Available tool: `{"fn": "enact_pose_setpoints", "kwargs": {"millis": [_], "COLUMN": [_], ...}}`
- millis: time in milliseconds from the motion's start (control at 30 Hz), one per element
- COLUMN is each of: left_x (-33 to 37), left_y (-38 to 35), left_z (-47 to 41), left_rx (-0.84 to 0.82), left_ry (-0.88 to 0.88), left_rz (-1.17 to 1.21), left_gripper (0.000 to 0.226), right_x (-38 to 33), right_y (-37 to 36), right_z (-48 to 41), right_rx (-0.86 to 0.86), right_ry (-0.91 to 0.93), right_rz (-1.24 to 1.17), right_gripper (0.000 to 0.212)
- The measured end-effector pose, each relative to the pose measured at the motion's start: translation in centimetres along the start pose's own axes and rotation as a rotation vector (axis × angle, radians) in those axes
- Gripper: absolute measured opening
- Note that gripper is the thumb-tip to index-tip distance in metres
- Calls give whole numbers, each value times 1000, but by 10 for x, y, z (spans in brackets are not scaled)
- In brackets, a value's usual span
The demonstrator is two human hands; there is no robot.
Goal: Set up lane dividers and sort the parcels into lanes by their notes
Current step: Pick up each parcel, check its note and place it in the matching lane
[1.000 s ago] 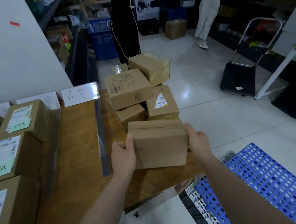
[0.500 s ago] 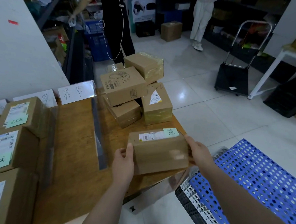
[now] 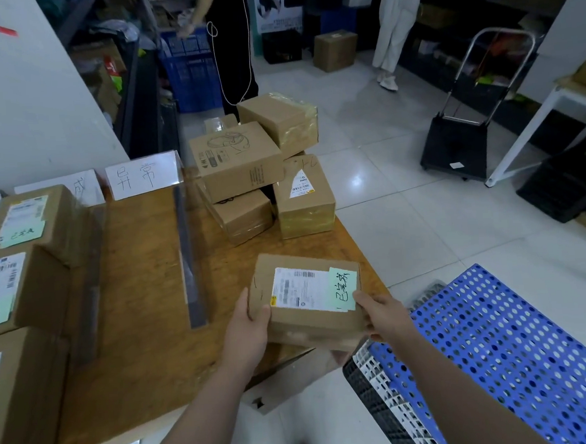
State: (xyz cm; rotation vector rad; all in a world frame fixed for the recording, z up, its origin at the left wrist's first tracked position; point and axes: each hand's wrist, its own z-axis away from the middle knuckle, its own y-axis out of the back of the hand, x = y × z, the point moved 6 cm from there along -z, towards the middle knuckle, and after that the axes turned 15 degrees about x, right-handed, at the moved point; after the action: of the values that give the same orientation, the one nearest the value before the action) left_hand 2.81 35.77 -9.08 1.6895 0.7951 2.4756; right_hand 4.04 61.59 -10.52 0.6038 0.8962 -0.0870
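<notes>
Half a second ago the small brown cardboard parcel (image 3: 308, 324) showed mostly a plain side. It has since been tipped back, so its white shipping label and pale green handwritten note (image 3: 343, 289) now face up. It is held at the table's near edge, right of the clear plastic lane divider (image 3: 188, 262). The left hand (image 3: 245, 338) grips its left end with the thumb on top and the other fingers hidden beneath. The right hand (image 3: 385, 317) clasps the right end, thumb beside the note. The note is probably being read to choose a lane.

Left of the divider, labelled brown parcels with green notes (image 3: 27, 224) stand on the worn wooden table (image 3: 137, 334). At the divider's far end is a white handwritten sign card (image 3: 143, 174), and right of it a pile of unsorted cardboard boxes (image 3: 243, 163). Farther right, off the table, are a blue perforated plastic crate (image 3: 515, 345) and a black folding trolley (image 3: 455, 143).
</notes>
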Motion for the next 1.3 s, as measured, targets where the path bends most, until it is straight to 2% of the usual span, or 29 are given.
{"fn": "enact_pose_setpoints", "kwargs": {"millis": [67, 133, 200, 267, 400, 467, 567, 633, 767, 967, 1200, 1300], "left_x": [3, 1, -4, -7, -10, -12, -13, -11, 9, 58, 72, 64], "left_y": [-3, -5, -10, -15, -26, -31, -36, -34, -18, 29, 108, 146], "left_z": [-8, -13, -9, -2, 12, 20, 34, 38, 30, 15, -4, -12], "left_rx": [5, 51, 69, 54, -33, -99, -183, -188, -105, 93, 332, 429], "left_ry": [67, 154, 220, 236, 217, 229, 302, 286, 174, 29, 30, 32], "left_rz": [25, 43, 70, 61, 13, 32, 100, 111, 174, 252, 399, 420], "left_gripper": [71, 79, 68, 58, 50, 49, 61, 61, 58, 63, 38, 38], "right_x": [1, -4, -15, -24, -28, -24, -17, -19, -42, -113, -179, -198], "right_y": [-4, -6, -10, -14, -8, -10, -15, -15, -8, -14, -67, -103], "right_z": [2, -3, -7, -9, -14, -12, -7, -2, 6, 38, 88, 110], "right_rx": [-77, -86, -125, -197, -135, -166, -212, -212, -161, -149, -219, -255], "right_ry": [-48, 28, 116, 149, 188, 199, 205, 232, 297, 455, 579, 611], "right_rz": [21, 29, -23, -30, 137, 196, 163, 121, -3, -168, -197, -198], "right_gripper": [48, 64, 78, 82, 54, 41, 30, 29, 41, 40, 30, 34]}}
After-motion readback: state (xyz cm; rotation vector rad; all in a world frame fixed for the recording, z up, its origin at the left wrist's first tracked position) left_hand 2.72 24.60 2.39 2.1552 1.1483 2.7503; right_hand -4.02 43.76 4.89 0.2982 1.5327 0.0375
